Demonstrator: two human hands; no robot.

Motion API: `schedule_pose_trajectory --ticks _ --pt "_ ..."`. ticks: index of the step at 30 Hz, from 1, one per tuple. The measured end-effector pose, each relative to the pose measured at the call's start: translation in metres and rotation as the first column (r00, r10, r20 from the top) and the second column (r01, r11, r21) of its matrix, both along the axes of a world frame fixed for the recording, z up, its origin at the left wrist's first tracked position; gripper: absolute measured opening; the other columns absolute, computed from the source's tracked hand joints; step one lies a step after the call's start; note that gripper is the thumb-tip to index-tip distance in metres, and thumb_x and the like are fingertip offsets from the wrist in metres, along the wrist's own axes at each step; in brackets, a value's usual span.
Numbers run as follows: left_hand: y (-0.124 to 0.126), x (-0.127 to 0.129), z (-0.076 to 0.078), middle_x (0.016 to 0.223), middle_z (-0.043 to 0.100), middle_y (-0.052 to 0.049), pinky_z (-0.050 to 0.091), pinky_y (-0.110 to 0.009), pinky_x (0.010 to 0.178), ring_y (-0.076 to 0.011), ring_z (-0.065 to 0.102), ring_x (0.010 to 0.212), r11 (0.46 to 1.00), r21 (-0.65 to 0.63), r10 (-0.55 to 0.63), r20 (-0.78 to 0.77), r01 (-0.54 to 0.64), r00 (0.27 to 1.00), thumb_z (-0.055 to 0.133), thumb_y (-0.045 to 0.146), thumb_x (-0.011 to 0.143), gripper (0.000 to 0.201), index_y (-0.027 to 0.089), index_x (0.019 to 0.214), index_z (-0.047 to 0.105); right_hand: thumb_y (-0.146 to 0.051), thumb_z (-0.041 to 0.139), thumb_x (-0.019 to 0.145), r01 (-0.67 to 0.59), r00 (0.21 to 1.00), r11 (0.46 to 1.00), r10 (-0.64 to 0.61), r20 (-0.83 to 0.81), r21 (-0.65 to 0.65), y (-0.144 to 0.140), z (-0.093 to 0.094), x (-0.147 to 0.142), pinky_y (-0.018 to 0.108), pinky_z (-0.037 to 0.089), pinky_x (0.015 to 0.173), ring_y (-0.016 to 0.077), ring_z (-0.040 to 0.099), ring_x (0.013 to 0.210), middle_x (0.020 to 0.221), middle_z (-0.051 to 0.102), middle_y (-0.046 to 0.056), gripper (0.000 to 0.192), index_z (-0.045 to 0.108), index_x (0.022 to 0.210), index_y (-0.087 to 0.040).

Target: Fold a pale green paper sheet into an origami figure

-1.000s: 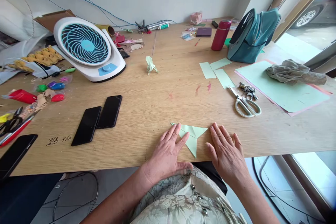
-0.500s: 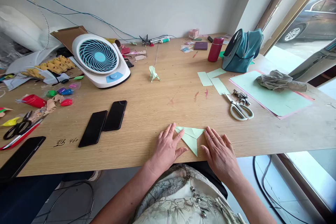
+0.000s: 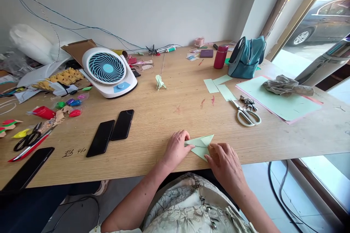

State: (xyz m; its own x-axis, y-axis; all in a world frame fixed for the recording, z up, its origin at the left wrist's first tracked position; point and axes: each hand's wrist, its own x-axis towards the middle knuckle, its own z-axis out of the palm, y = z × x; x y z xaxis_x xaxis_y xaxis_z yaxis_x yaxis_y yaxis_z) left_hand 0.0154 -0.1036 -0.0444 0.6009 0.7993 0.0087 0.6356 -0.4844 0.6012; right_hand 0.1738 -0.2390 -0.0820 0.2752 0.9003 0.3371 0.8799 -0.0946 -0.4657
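Note:
A pale green folded paper, with creased triangular flaps, lies at the table's front edge between my hands. My left hand pinches its left corner between thumb and fingers. On the other side, my right hand has its fingers curled and pressed on the paper's lower right edge; the fingertips partly cover that corner. Farther back stands a small pale green folded-paper figure. To the right lie pale green paper strips and white-handled scissors, their tips touching one strip.
Two black phones lie to the left, with a white fan behind them. A bunch of keys, a red flask, a teal bag and large green sheets with a grey cloth occupy the right.
Both hands went from lying flat with spread fingers to gripping the folded paper. Its right corner has lifted and turned slightly. The camera view has shifted a little.

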Motion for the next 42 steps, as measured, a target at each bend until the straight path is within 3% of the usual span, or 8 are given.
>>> schedule_pose_trajectory --ticks 5,8,12,15,19,23,32,42 --pt "-0.003 -0.002 0.007 0.075 0.054 0.006 0.037 -0.021 0.064 -0.0100 0.049 0.069 0.958 -0.269 -0.024 0.271 0.100 0.962 0.067 0.020 0.078 0.019 0.019 0.077 0.048 -0.053 0.055 0.090 0.014 0.919 0.999 -0.030 -0.394 -0.045 0.006 0.011 0.006 0.032 0.044 0.067 0.0196 0.057 0.071 0.085 0.065 0.004 0.036 0.061 0.106 -0.021" --pt "-0.008 -0.002 0.014 0.072 0.050 0.006 0.036 -0.020 0.061 -0.0090 0.046 0.067 0.919 -0.352 -0.045 0.358 0.179 0.933 0.067 0.019 0.077 0.018 0.018 0.079 0.050 -0.058 0.059 0.086 -0.076 0.738 0.993 -0.001 -0.675 -0.085 0.011 0.018 0.008 0.027 0.034 0.053 0.0145 0.046 0.057 0.066 0.057 0.000 0.041 0.066 0.089 -0.017" --pt "-0.013 -0.006 0.021 0.072 0.051 0.005 0.039 -0.020 0.064 -0.0095 0.047 0.068 0.917 -0.357 -0.028 0.389 0.179 0.921 0.068 0.022 0.078 0.017 0.019 0.084 0.053 -0.056 0.068 0.080 -0.157 0.498 0.987 0.056 -0.865 -0.026 0.015 0.020 0.007 0.026 0.031 0.053 0.0132 0.045 0.059 0.064 0.058 0.000 0.042 0.067 0.078 -0.015" --pt "-0.016 -0.009 0.024 0.070 0.053 0.005 0.041 -0.020 0.066 -0.0104 0.050 0.068 0.926 -0.346 -0.015 0.369 0.153 0.929 0.068 0.023 0.078 0.017 0.019 0.088 0.056 -0.054 0.074 0.075 -0.166 0.428 0.986 0.065 -0.902 -0.008 0.015 0.023 0.004 0.026 0.036 0.056 0.0148 0.051 0.063 0.069 0.064 0.002 0.041 0.071 0.083 -0.014" --pt "-0.021 -0.012 0.030 0.072 0.058 0.003 0.040 -0.021 0.068 -0.0115 0.052 0.070 0.911 -0.354 -0.095 0.316 0.210 0.944 0.064 0.021 0.081 0.005 0.017 0.082 0.061 -0.053 0.078 0.071 -0.208 0.377 0.978 0.078 -0.923 -0.003 0.018 0.026 0.000 0.028 0.044 0.064 0.0192 0.058 0.071 0.077 0.070 0.005 0.041 0.075 0.086 -0.015" --pt "-0.026 -0.011 0.037 0.071 0.057 0.004 0.034 -0.021 0.063 -0.0116 0.051 0.069 0.933 -0.280 -0.159 0.240 0.225 0.958 0.062 0.022 0.082 0.009 0.017 0.075 0.060 -0.051 0.077 0.074 -0.263 0.337 0.964 0.126 -0.933 0.035 0.020 0.027 -0.004 0.028 0.046 0.066 0.0187 0.060 0.071 0.074 0.070 0.003 0.037 0.076 0.084 -0.015" --pt "-0.032 -0.015 0.043 0.073 0.055 0.003 0.033 -0.023 0.064 -0.0134 0.051 0.071 0.948 -0.212 -0.216 0.118 0.237 0.969 0.055 0.026 0.090 0.020 0.019 0.072 0.049 -0.057 0.082 0.065 -0.115 0.232 0.993 0.021 -0.973 -0.006 0.015 0.031 -0.005 0.024 0.033 0.052 0.0103 0.042 0.054 0.058 0.054 -0.002 0.046 0.061 0.065 -0.015" --pt "-0.039 -0.014 0.044 0.091 0.067 -0.004 0.041 -0.026 0.071 -0.0188 0.062 0.085 0.963 -0.164 -0.218 -0.005 0.214 0.976 0.046 0.029 0.097 0.014 0.020 0.091 0.056 -0.058 0.081 0.066 -0.142 0.179 0.990 0.041 -0.983 0.016 0.015 0.030 -0.009 0.023 0.028 0.052 0.0092 0.037 0.055 0.059 0.050 -0.003 0.048 0.057 0.064 -0.016"
